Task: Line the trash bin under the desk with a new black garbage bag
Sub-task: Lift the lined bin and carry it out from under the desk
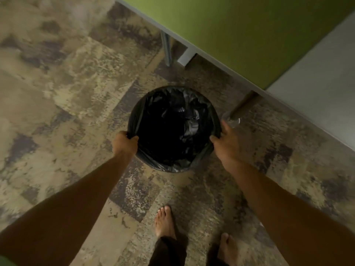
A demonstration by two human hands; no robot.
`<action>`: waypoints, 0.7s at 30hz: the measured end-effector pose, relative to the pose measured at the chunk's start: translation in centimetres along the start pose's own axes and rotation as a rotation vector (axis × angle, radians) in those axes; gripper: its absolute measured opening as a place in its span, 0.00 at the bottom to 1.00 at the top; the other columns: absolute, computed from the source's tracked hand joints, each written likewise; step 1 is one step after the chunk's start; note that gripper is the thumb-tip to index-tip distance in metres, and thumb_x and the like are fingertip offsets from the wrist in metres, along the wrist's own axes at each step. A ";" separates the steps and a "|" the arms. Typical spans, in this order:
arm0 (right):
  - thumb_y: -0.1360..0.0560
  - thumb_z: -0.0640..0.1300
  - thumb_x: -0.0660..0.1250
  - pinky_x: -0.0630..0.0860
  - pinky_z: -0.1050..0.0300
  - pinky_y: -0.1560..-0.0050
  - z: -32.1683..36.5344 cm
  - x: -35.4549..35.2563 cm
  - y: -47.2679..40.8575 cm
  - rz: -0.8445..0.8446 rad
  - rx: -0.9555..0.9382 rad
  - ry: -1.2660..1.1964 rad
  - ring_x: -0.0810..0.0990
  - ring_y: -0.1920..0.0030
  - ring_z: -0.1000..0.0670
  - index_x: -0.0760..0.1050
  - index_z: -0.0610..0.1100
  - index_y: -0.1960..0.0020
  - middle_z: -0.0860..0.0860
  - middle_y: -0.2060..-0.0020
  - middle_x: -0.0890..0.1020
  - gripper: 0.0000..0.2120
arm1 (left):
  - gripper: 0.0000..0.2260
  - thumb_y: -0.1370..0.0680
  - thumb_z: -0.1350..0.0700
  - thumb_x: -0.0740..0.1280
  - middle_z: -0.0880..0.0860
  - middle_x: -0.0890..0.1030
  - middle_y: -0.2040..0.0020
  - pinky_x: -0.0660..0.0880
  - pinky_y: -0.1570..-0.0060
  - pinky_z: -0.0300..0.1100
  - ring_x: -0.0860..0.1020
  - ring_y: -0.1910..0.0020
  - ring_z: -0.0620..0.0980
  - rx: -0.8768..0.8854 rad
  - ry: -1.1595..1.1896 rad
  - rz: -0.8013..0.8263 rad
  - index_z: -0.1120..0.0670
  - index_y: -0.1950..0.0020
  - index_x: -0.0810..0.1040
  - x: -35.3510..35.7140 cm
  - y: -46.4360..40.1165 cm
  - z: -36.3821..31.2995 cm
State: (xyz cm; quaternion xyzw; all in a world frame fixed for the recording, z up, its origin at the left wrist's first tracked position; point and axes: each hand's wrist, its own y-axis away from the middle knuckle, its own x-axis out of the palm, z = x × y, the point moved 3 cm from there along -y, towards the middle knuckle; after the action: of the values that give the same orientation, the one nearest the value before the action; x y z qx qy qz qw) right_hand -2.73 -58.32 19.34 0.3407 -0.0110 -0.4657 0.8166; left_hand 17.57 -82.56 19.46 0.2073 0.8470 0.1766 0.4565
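A round trash bin (153,164) stands on the carpet in front of the desk, seen from straight above. A black garbage bag (176,121) lines it, crinkled inside and folded over the rim all round. My left hand (124,144) grips the bag edge at the bin's left rim. At the right rim, my right hand (225,143) is closed on the bag edge. The bin's body is almost wholly hidden under the bag.
The green desk top (240,29) runs diagonally across the upper right, with a metal leg (166,48) and a brown leg (244,104) below its edge. A clear plastic bottle (231,119) lies right of the bin. My bare feet (165,221) stand on patterned carpet.
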 end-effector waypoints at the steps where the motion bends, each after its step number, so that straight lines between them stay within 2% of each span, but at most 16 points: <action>1: 0.21 0.36 0.67 0.72 0.48 0.30 1.0 1.3 -1.0 0.028 -0.015 0.000 0.76 0.32 0.50 0.63 0.52 0.22 0.51 0.31 0.77 0.31 | 0.14 0.23 0.57 0.68 0.63 0.82 0.46 0.80 0.47 0.58 0.81 0.47 0.63 -0.025 0.030 -0.022 0.62 0.39 0.78 -0.7 -1.1 0.1; 5: 0.22 0.34 0.67 0.74 0.48 0.31 3.7 5.8 -5.6 0.087 -0.029 0.001 0.76 0.32 0.48 0.64 0.49 0.22 0.47 0.31 0.77 0.31 | 0.15 0.23 0.58 0.68 0.61 0.81 0.46 0.79 0.44 0.58 0.81 0.46 0.61 -0.109 0.126 -0.062 0.63 0.39 0.77 -2.7 -5.4 -0.2; 12: 0.21 0.35 0.66 0.75 0.50 0.33 8.8 12.0 -13.4 0.103 -0.122 0.037 0.76 0.33 0.48 0.64 0.49 0.22 0.48 0.29 0.75 0.30 | 0.13 0.24 0.56 0.70 0.61 0.83 0.46 0.81 0.46 0.55 0.82 0.49 0.61 -0.176 0.237 -0.085 0.60 0.41 0.79 -5.0 -13.4 -2.2; 15: 0.22 0.33 0.66 0.75 0.47 0.32 10.4 14.0 -15.9 0.115 -0.139 0.058 0.76 0.31 0.47 0.66 0.48 0.23 0.47 0.29 0.76 0.29 | 0.14 0.23 0.56 0.70 0.61 0.82 0.46 0.81 0.44 0.54 0.82 0.48 0.60 -0.187 0.291 -0.100 0.60 0.40 0.79 -5.5 -15.9 -2.7; 21: 0.22 0.31 0.65 0.75 0.48 0.32 13.1 18.0 -19.4 0.130 -0.195 0.098 0.76 0.32 0.48 0.69 0.48 0.25 0.48 0.31 0.78 0.28 | 0.13 0.24 0.56 0.70 0.62 0.83 0.46 0.81 0.45 0.56 0.82 0.49 0.62 -0.194 0.348 -0.137 0.61 0.41 0.79 -6.1 -21.0 -2.3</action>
State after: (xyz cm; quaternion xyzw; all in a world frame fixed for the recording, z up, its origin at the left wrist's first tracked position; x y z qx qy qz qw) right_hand -11.51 -85.80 12.96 0.2804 0.0521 -0.3935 0.8740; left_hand 14.66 -103.89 14.68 0.0707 0.9042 0.2593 0.3319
